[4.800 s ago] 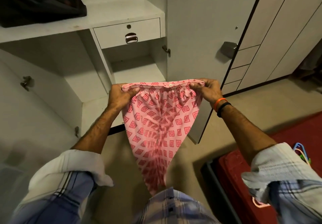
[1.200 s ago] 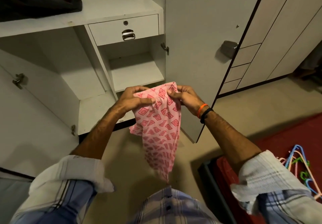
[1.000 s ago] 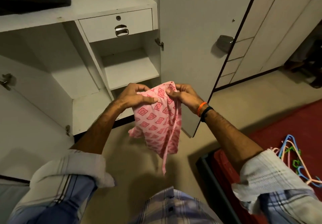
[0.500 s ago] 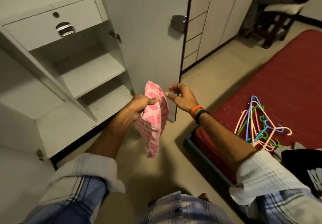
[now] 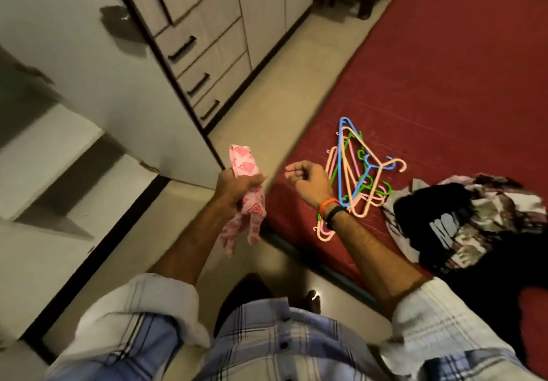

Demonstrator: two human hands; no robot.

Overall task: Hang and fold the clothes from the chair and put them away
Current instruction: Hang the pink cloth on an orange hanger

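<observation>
Risk: loose fold in pink patterned garment [image 5: 246, 199], gripped by left hand [image 5: 234, 186] only.
Could unravel mid-frame; right hand [image 5: 308, 181] loosely curled, empty, above hangers [image 5: 355, 179].

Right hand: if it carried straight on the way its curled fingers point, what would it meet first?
The right hand points toward the pink cloth gripped by the left hand. That cloth would likely come first, though depth between them is unclear.
</observation>
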